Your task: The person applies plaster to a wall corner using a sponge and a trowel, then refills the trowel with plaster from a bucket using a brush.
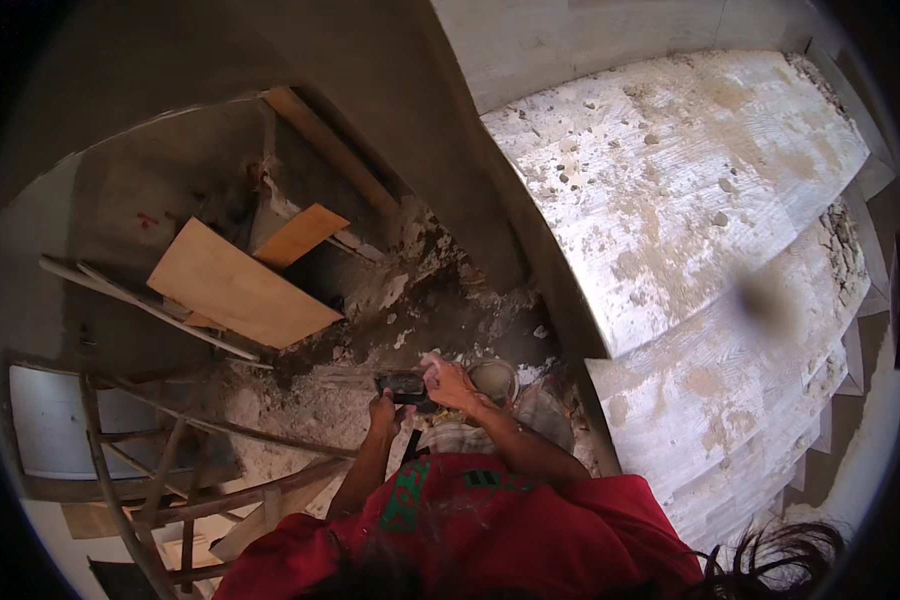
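A small dark rectangular object [402, 384] is held in front of my chest; its exact kind is hard to make out. My left hand [383, 409] is closed on its lower left side, with the thumb up along it. My right hand [452, 384] is at its right end, fingers bent and pressed together against it. Just right of that hand, a round bucket [496, 376] with greyish contents stands low down, partly behind my forearm.
A wooden board [240, 285] and a smaller orange-brown board [302, 235] lean ahead on the left. Wooden poles form a frame [170, 455] at lower left. Dusty, debris-strewn steps [690, 200] curve along the right, behind a dark wall edge [560, 270]. Rubble [400, 300] covers the ground ahead.
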Available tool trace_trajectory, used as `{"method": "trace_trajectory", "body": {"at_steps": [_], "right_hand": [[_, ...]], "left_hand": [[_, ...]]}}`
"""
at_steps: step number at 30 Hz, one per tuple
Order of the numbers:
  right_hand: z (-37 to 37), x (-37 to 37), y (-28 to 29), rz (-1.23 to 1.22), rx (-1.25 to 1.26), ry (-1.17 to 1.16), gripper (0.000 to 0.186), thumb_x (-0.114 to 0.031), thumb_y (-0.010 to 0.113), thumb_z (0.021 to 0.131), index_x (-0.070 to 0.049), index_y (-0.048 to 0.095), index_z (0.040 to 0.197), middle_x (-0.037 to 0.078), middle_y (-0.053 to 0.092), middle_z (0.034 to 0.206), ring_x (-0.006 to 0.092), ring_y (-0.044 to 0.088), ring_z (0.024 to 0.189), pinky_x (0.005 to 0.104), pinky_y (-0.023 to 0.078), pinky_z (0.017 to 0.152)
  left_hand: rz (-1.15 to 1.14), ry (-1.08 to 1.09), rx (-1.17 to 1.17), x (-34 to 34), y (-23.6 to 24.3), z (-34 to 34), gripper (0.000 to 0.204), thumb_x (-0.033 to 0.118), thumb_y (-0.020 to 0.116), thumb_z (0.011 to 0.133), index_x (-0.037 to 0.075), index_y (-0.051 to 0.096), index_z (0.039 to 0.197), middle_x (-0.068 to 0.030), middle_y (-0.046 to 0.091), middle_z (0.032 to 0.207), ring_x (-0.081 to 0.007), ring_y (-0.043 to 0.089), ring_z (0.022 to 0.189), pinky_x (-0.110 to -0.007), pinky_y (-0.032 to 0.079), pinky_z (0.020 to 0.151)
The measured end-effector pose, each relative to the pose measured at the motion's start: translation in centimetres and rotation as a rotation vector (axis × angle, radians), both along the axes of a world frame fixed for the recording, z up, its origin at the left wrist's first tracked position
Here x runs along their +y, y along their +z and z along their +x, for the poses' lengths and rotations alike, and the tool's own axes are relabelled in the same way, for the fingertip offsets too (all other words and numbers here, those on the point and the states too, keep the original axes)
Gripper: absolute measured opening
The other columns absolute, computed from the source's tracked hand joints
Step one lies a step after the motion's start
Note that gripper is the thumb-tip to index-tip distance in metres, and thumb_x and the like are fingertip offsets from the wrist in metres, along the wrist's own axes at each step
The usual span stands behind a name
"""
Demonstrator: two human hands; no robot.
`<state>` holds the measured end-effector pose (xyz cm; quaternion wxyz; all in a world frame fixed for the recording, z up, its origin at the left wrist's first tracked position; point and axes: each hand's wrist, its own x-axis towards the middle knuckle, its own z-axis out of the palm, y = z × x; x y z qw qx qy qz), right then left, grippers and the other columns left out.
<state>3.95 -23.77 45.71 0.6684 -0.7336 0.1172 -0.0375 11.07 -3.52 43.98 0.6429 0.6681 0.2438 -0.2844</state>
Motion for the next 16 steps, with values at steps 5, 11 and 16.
{"method": "trace_trajectory", "body": {"at_steps": [5, 11, 16], "right_hand": [[-3.7, -2.6, -4.6, -0.432, 0.022, -0.021, 0.028, -0.011, 0.060, 0.076, -0.008, 0.059, 0.104, 0.011, 0.066, 0.082, 0.0286, 0.065, 0.081, 0.0361, 0.050, 0.076], [-15.2, -3.0, -6.8, -0.382, 0.408, -0.473, 0.022, -0.022, 0.055, 0.084, -0.008, 0.063, 0.098, 0.012, 0.068, 0.087, 0.0250, 0.065, 0.082, 0.0351, 0.051, 0.077], [-26.1, 4.2, -9.3, 0.154, 0.582, -0.917, 0.020, -0.022, 0.059, 0.081, -0.003, 0.065, 0.083, 0.019, 0.067, 0.091, 0.0320, 0.065, 0.086, 0.0438, 0.051, 0.074]], "left_hand": [[-0.001, 0.063, 0.076, 3.7, -2.3, 2.0, 0.027, 0.022, 0.041, 0.099, -0.003, 0.049, 0.108, -0.0155, 0.058, 0.098, -0.0331, 0.063, 0.077, -0.046, 0.061, 0.062], [-0.028, 0.210, 0.122, 12.0, -6.2, 3.6, 0.024, 0.021, 0.045, 0.096, -0.002, 0.051, 0.099, -0.0170, 0.056, 0.092, -0.0388, 0.062, 0.079, -0.055, 0.058, 0.059], [-0.134, 0.244, 0.267, 19.8, -6.0, 2.8, 0.029, 0.024, 0.065, 0.086, 0.000, 0.055, 0.099, -0.0108, 0.059, 0.093, -0.0239, 0.062, 0.082, -0.037, 0.055, 0.065]]}}
